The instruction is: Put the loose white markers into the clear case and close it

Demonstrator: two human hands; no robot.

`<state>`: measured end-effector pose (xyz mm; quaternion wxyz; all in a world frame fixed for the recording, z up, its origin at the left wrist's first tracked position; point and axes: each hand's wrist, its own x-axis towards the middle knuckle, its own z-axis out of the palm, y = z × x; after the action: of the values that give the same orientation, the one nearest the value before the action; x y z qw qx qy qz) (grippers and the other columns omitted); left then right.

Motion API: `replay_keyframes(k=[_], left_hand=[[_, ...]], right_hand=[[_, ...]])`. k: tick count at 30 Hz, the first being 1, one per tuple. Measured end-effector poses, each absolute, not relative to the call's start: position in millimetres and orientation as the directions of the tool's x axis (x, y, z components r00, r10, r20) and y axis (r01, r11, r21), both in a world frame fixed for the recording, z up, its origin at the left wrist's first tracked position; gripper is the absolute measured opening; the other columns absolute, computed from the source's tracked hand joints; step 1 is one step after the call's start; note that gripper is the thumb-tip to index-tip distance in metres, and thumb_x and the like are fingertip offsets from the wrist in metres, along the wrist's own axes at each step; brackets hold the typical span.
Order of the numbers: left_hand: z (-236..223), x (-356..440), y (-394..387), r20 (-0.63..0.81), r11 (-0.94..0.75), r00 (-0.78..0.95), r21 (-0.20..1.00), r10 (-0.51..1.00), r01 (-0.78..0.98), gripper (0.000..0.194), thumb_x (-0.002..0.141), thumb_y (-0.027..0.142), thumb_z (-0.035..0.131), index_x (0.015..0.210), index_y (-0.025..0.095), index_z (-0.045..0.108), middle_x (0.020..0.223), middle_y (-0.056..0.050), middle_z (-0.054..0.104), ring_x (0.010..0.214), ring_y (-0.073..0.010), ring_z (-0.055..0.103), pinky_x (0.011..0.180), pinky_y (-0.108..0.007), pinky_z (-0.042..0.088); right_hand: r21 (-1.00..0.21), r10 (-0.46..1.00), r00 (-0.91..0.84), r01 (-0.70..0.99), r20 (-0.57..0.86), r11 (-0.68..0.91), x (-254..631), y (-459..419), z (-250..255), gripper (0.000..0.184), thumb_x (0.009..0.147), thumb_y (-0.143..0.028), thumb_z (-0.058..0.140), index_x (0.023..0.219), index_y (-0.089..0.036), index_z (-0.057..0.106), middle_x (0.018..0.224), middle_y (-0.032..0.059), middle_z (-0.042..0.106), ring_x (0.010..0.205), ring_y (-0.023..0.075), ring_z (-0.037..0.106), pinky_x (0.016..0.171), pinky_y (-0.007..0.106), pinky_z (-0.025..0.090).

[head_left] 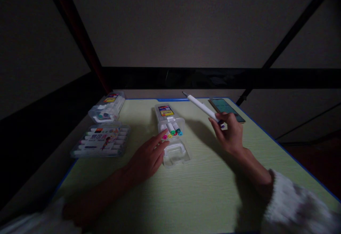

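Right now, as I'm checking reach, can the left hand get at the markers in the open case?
Probably yes: the left hand is at the markers, and the lid lies open.

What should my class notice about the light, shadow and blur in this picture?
Head view: dim overall, near-black toward the lower left; head view: the right hand, holding a white marker, casts a soft shadow on the tabletop; head view: the right sleeve looks blurred.

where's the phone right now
In the head view, the phone lies on the far right of the table, by its blue edge and just beyond the right hand.
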<state>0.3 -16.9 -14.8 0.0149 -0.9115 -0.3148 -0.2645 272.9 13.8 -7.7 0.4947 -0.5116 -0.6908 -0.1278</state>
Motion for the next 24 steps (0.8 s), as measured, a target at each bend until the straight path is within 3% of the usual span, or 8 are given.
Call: replay_keyframes(k=[5,16,24], left_hand=[[-15,0,-17,0.483,-0.803,0.669,0.132,0.564,0.582,0.029,0.084,0.007,0.036,0.110,0.008,0.049,0.129,-0.017,0.042,0.114,-0.0219,0.047,0.095,-0.034,0.044],[-14,0,-17,0.482,-0.801,0.659,0.175,0.577,0.573,0.030,0.084,0.007,0.037,0.111,0.011,0.049,0.131,-0.016,0.041,0.112,-0.0211,0.049,0.095,-0.034,0.044],[-16,0,-17,0.489,-0.808,0.666,0.154,0.563,0.569,0.030,0.084,0.007,0.036,0.111,0.010,0.049,0.132,-0.017,0.040,0.114,-0.0218,0.048,0.096,-0.034,0.044]], right_hand=[[-0.249,0.497,-0.029,0.840,0.867,0.483,273,13,-6,0.012,0.082,-0.030,0.051,0.086,-0.021,0.045,0.075,0.0029,0.057,0.056,0.0131,0.052,0.051,0.026,0.042],[-0.210,0.461,-0.089,0.803,0.883,0.557,274,14,-11,0.011,0.083,-0.027,0.048,0.091,-0.022,0.042,0.076,0.0019,0.056,0.060,0.0155,0.055,0.055,0.031,0.043],[-0.381,0.631,-0.068,0.745,0.773,0.548,279,11,-17,0.014,0.082,-0.033,0.044,0.085,-0.020,0.047,0.070,0.0035,0.053,0.063,0.0170,0.052,0.058,0.033,0.042]])
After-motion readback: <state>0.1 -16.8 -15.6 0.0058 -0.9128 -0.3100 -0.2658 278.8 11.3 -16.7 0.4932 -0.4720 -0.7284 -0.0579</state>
